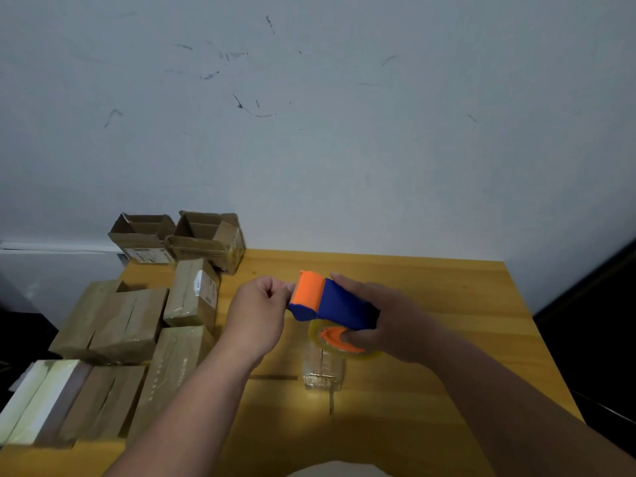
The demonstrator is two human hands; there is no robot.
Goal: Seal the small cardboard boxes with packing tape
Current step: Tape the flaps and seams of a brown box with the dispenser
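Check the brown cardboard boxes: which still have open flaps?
The two brown cardboard boxes at the table's far left corner by the wall, left one and right one: flaps up, insides visible. The nearer ones look closed.

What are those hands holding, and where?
The right hand grips the tape dispenser around its blue body; the left hand pinches at its orange cutter end.

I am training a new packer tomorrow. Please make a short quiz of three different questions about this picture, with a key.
1. True or false: the right hand holds the tape dispenser.
2. Where do the two open boxes stand? A) at the table's far left corner B) beside the right arm C) on the floor
3. Fill in: the left hand pinches at the dispenser's ______ cutter end.

Key: 1 true; 2 A; 3 orange.
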